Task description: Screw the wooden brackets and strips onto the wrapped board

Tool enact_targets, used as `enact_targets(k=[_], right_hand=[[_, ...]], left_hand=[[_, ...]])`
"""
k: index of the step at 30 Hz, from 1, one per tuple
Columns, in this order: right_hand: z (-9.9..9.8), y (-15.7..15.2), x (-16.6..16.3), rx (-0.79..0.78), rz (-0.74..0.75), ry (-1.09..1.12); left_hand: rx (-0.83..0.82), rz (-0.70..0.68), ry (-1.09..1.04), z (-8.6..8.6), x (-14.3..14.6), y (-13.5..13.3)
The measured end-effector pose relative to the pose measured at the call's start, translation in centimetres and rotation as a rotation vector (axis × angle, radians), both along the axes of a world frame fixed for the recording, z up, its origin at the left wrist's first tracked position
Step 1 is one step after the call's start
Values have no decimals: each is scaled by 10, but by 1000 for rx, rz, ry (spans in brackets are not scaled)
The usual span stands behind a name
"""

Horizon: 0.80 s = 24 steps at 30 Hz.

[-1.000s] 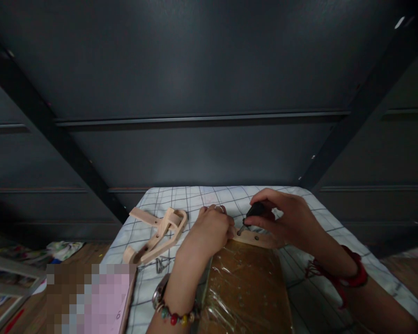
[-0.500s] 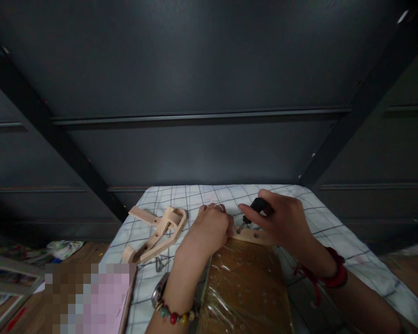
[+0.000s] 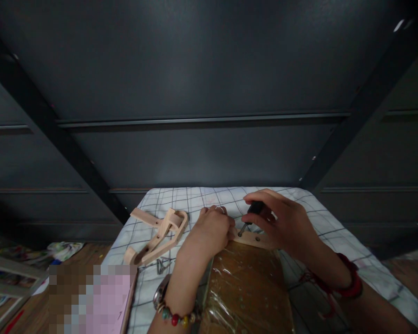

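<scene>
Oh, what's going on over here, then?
A person's right hand grips a black-handled screwdriver, its tip at a hole in a wooden strip. The left hand holds one end of the strip by the far edge of a brown, plastic-wrapped block. More wooden parts lie to the left on checked cloth.

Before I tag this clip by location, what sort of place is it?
Probably a room in a home, going by the checked cloth, the wooden floor and the rack at left.
</scene>
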State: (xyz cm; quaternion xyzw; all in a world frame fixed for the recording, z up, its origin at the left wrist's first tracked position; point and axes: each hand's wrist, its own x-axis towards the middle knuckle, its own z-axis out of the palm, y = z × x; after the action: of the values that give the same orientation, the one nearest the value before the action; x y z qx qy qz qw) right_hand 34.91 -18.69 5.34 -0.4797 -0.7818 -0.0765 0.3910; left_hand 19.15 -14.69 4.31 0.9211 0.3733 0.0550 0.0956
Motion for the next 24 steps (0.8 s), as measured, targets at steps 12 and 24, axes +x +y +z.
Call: enact_targets(k=[12,24], right_hand=[[13,-11,10,-123,90,-75],[12,-5,0,-84,-108,-42]], left_hand=[[-19,1,-25,0,-1,0],[-28,8,-15,2,0,-1]])
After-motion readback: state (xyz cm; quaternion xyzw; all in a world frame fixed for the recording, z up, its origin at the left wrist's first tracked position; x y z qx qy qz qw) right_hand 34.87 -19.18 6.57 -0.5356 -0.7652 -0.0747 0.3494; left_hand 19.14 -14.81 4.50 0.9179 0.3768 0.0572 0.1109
